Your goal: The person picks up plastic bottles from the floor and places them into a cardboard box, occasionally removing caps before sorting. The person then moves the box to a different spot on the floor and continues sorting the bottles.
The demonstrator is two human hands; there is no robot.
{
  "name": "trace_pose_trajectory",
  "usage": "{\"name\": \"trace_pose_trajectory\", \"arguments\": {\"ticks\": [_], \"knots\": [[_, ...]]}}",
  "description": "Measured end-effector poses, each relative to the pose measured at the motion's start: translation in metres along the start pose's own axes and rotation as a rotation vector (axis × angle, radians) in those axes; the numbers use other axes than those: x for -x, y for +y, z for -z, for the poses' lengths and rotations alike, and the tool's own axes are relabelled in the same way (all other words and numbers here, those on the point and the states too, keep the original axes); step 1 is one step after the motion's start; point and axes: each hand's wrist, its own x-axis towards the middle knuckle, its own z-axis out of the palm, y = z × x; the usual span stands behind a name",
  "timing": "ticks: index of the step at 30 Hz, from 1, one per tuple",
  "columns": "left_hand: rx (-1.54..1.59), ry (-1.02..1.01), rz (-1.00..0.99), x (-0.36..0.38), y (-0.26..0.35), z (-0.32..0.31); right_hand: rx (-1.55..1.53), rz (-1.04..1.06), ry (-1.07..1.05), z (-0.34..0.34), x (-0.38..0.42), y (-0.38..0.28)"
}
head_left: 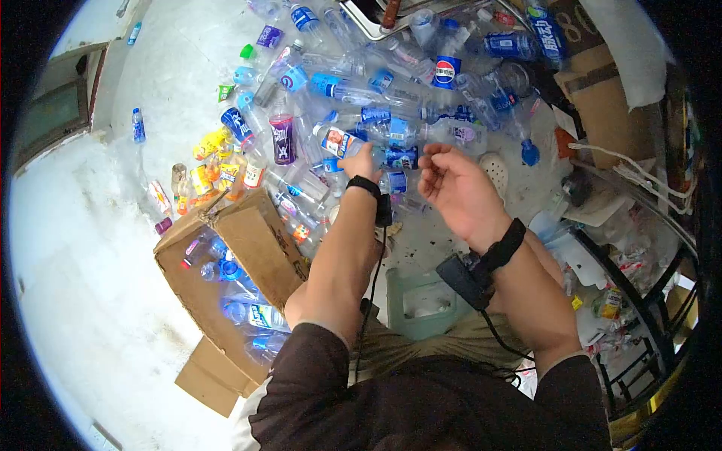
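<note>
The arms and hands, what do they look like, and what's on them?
The left hand and right hand wear no gloves. Each has a black wrist strap with a small dark box and a thin black cable. The sleeves are short and dark brown; the left one shows some white.

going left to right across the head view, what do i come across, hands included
Stray blue bottle → cardboard box → left hand holding a bottle → right hand → white rope.
</note>
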Motion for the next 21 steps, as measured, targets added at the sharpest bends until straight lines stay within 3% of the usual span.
{"name": "trace_pose_trajectory", "arguments": {"ticks": [2,3,4,5,7,8,10,11,12,14,16,19,21], "knots": [[0.090,-0.245,-0.119,0.039,0.005,0.015,0.031,0.037,-0.009,-0.006,0.001,-0.008],[0.100,-0.408,-0.212,0.063,0.009,0.025,0.232,0.162,0.053,-0.013,0.003,-0.011],[-0.041,-0.489,-0.326,0.091,0.016,0.032,0.435,0.285,0.111,-0.018,0.003,-0.012],[-0.199,-0.599,-0.525,0.104,0.016,0.036,0.437,0.274,0.099,-0.017,-0.002,-0.010],[-0.385,-0.747,-0.840,0.131,0.006,0.044,0.948,0.654,0.159,-0.014,-0.013,-0.006],[-0.380,-0.725,-0.843,0.141,0.005,0.047,0.950,0.648,0.136,-0.015,-0.010,-0.007],[-0.176,-1.118,-0.793,0.155,0.007,0.052,0.744,0.559,0.091,-0.029,0.003,-0.021],[0.041,-1.230,-0.538,0.147,0.003,0.055,0.711,0.537,0.087,-0.033,0.009,-0.024],[0.046,-1.225,-0.538,0.128,-0.005,0.056,0.716,0.533,0.083,-0.033,0.010,-0.024],[-0.014,-0.651,-0.427,0.069,-0.026,0.058,0.598,0.558,0.121,-0.031,0.011,-0.023],[-0.783,-0.048,-0.485,0.024,-0.044,0.069,0.600,0.552,0.113,-0.033,0.013,-0.023],[-0.730,0.101,-0.527,-0.019,-0.071,0.063,0.584,0.536,0.090,-0.032,0.008,-0.021],[-0.603,0.002,-0.485,-0.058,-0.090,0.060,0.569,0.521,0.081,-0.033,0.003,-0.019]]}}
